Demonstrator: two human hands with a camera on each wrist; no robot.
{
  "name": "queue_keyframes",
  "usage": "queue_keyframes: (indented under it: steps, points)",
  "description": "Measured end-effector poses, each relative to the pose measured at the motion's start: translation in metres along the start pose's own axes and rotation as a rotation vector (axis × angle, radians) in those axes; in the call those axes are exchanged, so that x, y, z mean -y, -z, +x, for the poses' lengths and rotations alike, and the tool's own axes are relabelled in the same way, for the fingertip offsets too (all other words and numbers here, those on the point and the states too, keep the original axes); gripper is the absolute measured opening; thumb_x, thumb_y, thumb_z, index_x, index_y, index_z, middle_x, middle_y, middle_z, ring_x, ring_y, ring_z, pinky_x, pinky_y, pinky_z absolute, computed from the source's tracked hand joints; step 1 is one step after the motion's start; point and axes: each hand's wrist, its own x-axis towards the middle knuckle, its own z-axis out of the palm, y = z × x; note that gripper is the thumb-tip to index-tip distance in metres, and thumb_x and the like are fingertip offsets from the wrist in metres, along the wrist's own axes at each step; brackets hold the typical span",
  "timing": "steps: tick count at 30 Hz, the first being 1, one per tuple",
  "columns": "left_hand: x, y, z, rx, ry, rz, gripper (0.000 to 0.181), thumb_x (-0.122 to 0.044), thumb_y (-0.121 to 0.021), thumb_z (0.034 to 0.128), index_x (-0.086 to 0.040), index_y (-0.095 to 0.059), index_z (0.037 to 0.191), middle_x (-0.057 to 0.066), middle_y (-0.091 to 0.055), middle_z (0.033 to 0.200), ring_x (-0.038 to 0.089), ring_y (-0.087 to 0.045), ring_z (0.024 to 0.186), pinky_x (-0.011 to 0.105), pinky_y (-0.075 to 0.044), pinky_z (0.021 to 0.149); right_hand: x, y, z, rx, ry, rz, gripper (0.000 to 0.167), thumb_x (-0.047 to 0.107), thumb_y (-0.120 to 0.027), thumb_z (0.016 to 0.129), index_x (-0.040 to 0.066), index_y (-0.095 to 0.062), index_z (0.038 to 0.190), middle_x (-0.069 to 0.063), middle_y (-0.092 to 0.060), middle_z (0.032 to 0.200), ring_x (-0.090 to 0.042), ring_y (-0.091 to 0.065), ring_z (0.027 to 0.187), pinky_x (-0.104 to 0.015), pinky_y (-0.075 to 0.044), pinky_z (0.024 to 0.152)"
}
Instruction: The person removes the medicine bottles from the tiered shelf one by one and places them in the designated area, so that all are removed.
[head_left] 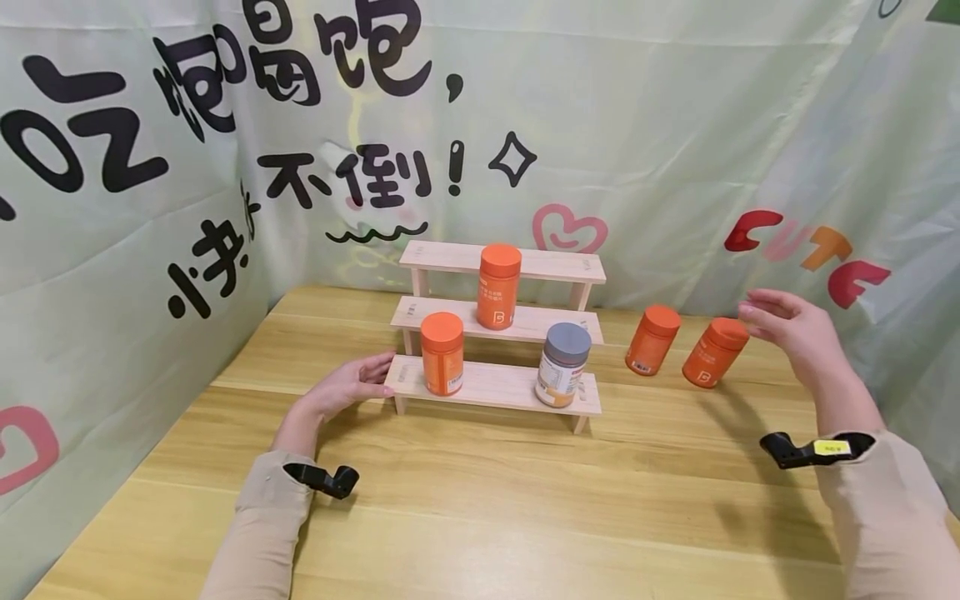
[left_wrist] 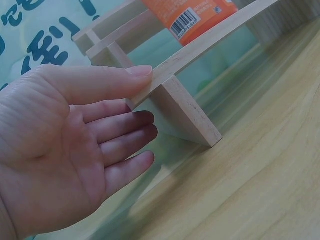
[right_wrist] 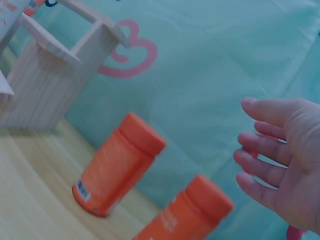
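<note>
**Left hand (head_left: 348,387) pinching the tiered wooden rack (head_left: 495,385), right hand (head_left: 798,329) grasping nothing**

From here I see the left thumb on the near tier's left end and the index finger partly hidden behind the plank, the other fingers loose. On that tier stand a front orange jar (head_left: 442,358) toward the left and a grey-lidded jar (head_left: 558,375) at the right. A middle orange jar (head_left: 498,292) stands upright one tier farther back. Right of the rack, on the wooden table (head_left: 480,500), are a left table jar (head_left: 652,342) and a right table jar (head_left: 712,354), both orange. The right hand hovers just right of the latter, released, fingers slightly bent, apart from it. Behind hangs a pale printed cloth (head_left: 660,125).
</note>
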Motion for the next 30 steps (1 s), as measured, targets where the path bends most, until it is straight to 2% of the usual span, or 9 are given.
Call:
queue_keyframes:
  steps: [2, 4, 8, 16, 24, 30]
  points:
    - [0.000, 0.000, 0.000, 0.003, -0.005, 0.006, 0.078, -0.004, -0.063, 0.0853, 0.012, -0.012, 0.143, 0.028, -0.013, 0.148, 0.039, -0.016, 0.136, 0.046, -0.018, 0.109, 0.007, -0.004, 0.003, 0.009, -0.006, -0.141, 0.027, 0.029, -0.061, 0.089, 0.028, -0.052, 0.115, 0.030, -0.058, 0.092, 0.008, -0.059, 0.082, -0.006, -0.046, 0.070]
    - [0.000, -0.001, 0.000, 0.007, -0.009, 0.004, 0.078, -0.003, -0.062, 0.0854, 0.013, -0.012, 0.142, 0.029, -0.013, 0.147, 0.040, -0.015, 0.136, 0.046, -0.019, 0.109, 0.015, -0.008, 0.006, 0.032, -0.017, -0.223, 0.035, 0.035, -0.059, 0.090, 0.026, -0.049, 0.122, 0.032, -0.056, 0.094, 0.009, -0.058, 0.083, -0.005, -0.044, 0.071]
    - [0.000, -0.001, 0.000, 0.017, -0.013, 0.000, 0.078, -0.004, -0.062, 0.0852, 0.013, -0.011, 0.142, 0.029, -0.012, 0.147, 0.040, -0.015, 0.136, 0.045, -0.020, 0.108, 0.031, -0.019, 0.011, 0.074, -0.003, -0.284, 0.045, 0.038, -0.057, 0.090, 0.021, -0.045, 0.129, 0.030, -0.056, 0.097, 0.010, -0.057, 0.084, -0.006, -0.044, 0.073]
    - [0.000, 0.000, 0.000, 0.018, -0.003, -0.014, 0.080, -0.004, -0.063, 0.0852, 0.013, -0.010, 0.142, 0.029, -0.011, 0.148, 0.039, -0.015, 0.136, 0.043, -0.021, 0.108, 0.055, -0.052, 0.019, 0.143, 0.111, -0.190, 0.049, 0.025, -0.057, 0.093, 0.003, -0.040, 0.134, 0.024, -0.059, 0.100, 0.007, -0.057, 0.093, -0.011, -0.048, 0.077]
    - [0.000, -0.001, 0.000, 0.020, -0.006, -0.011, 0.079, -0.004, -0.062, 0.0854, 0.013, -0.009, 0.142, 0.029, -0.010, 0.148, 0.039, -0.014, 0.136, 0.044, -0.021, 0.108, 0.075, -0.082, 0.029, 0.164, 0.129, -0.176, 0.056, 0.029, -0.060, 0.090, 0.004, -0.041, 0.136, 0.017, -0.060, 0.106, -0.001, -0.058, 0.099, -0.012, -0.048, 0.079]
    - [0.000, -0.001, 0.000, 0.015, -0.006, 0.001, 0.079, -0.005, -0.062, 0.0854, 0.013, -0.010, 0.142, 0.029, -0.011, 0.148, 0.039, -0.015, 0.136, 0.044, -0.021, 0.108, 0.087, -0.103, 0.033, 0.207, 0.157, -0.167, 0.056, 0.026, -0.062, 0.089, 0.004, -0.041, 0.137, -0.002, -0.058, 0.121, -0.002, -0.058, 0.099, -0.015, -0.049, 0.081]
